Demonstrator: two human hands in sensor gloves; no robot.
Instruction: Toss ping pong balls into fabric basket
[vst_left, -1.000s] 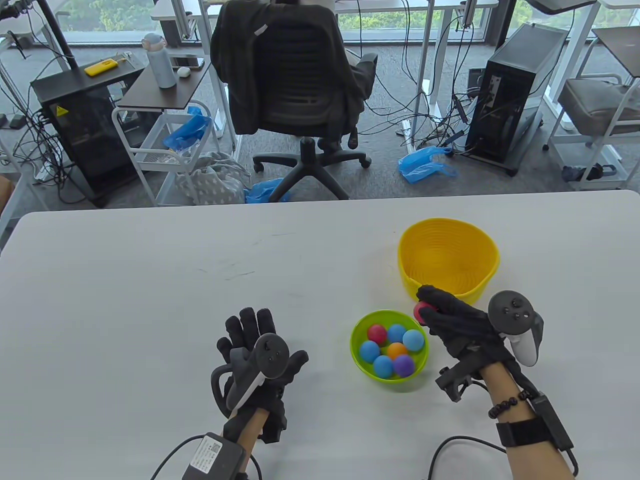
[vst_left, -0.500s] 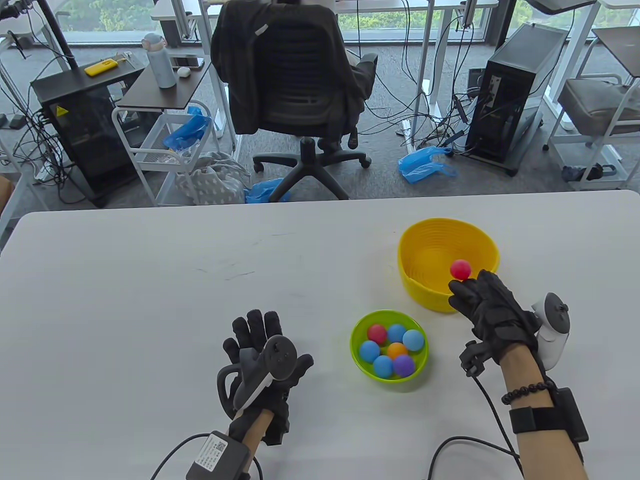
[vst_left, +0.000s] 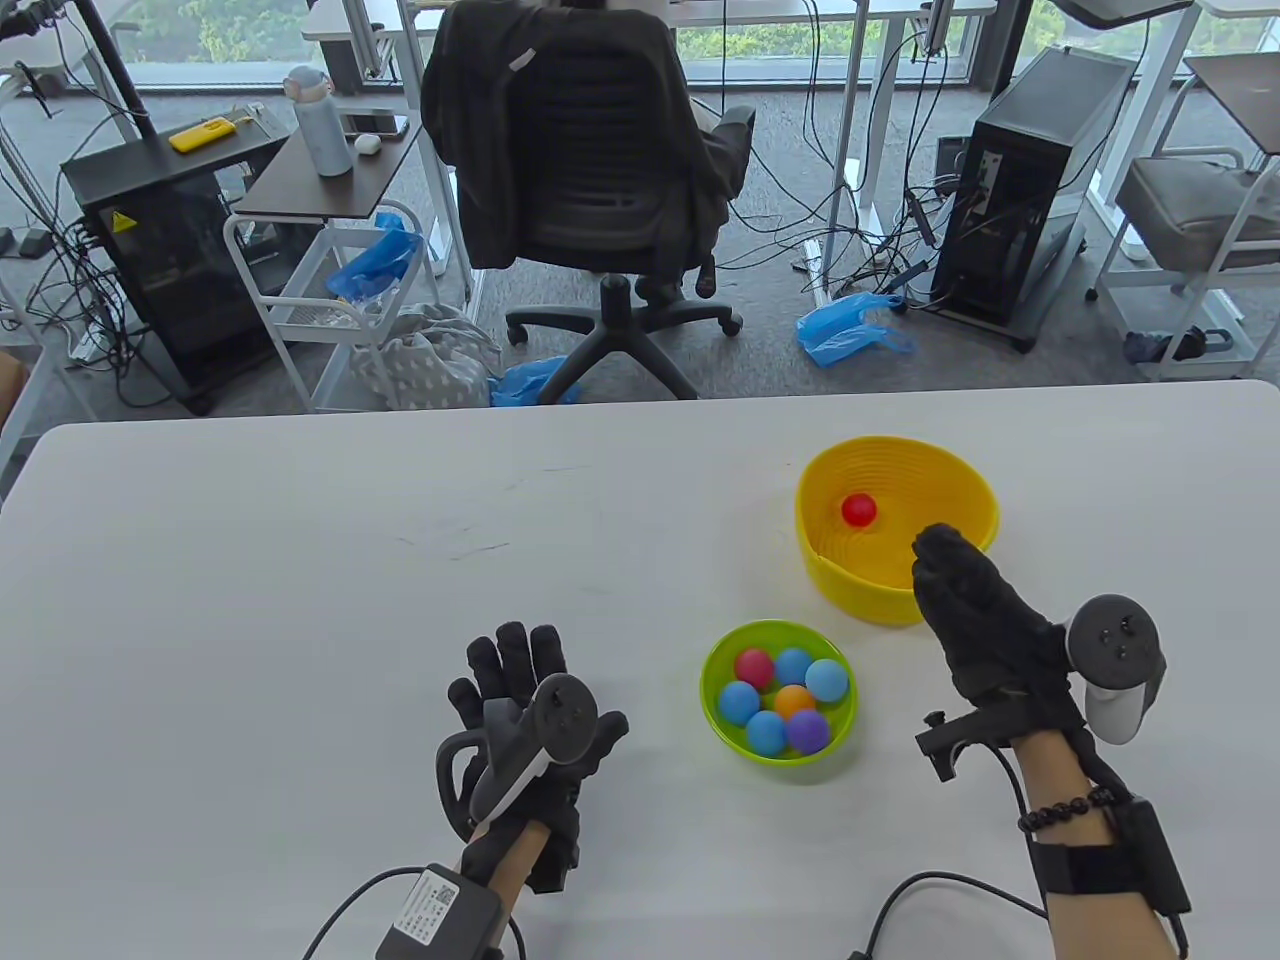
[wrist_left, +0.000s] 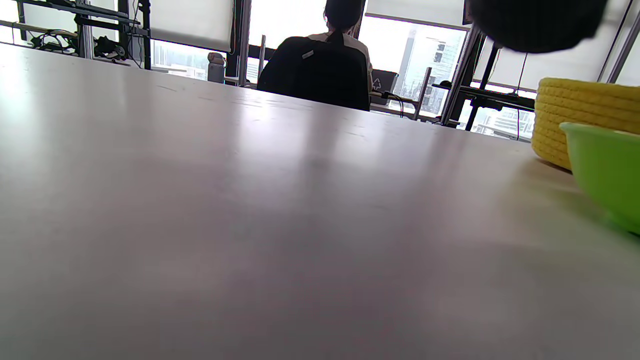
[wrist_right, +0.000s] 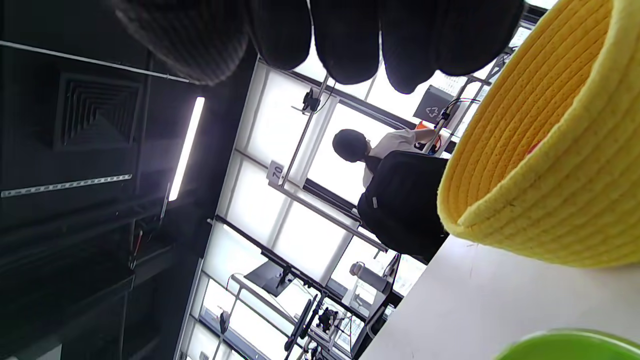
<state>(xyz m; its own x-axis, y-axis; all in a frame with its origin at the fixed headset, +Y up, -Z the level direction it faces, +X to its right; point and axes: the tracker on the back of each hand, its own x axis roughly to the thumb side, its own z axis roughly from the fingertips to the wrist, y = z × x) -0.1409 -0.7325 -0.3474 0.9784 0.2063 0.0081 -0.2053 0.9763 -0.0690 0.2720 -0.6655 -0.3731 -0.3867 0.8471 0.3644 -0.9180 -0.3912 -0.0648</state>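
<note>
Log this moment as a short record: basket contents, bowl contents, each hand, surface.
basket: yellow fabric basket, holds one red ball
bowl: green bowl, six balls: one red, one orange, one purple, three blue
right hand: empty, fingers extended, at the basket's near rim
left hand: flat on the table, holding nothing
surface: white table
</note>
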